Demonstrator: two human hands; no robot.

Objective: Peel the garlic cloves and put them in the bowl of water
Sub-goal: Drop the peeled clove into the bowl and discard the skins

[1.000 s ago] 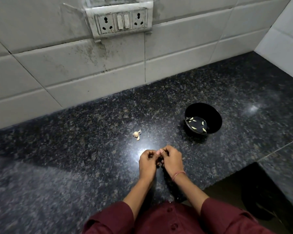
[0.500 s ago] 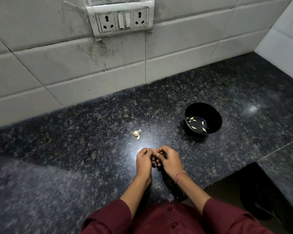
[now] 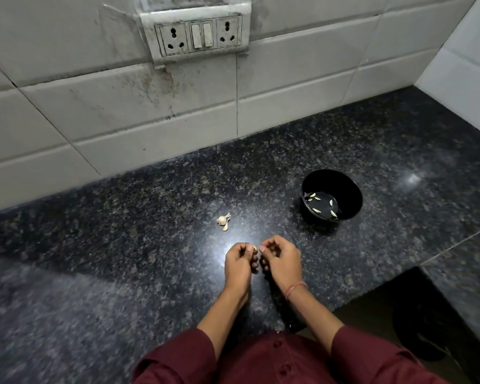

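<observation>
Right hand [image 3: 281,259] newly apart from clove [image 3: 254,248]

The countertop [image 3: 150,217] is black granite speckled grey and brown. The bowl [image 3: 344,184] is black, its garlic cloves [image 3: 316,210] pale cream. The wall tiles [image 3: 288,101] are white, brown-stained; the sleeves [image 3: 178,361] maroon; the wrist thread [image 3: 295,289] pinkish-orange.

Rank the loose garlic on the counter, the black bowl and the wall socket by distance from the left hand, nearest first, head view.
1. Loose garlic, on the counter just ahead of the left hand, which pinches a clove.
2. Black bowl, ahead and off to the right.
3. Wall socket, high on the tiled wall at the back.
</observation>
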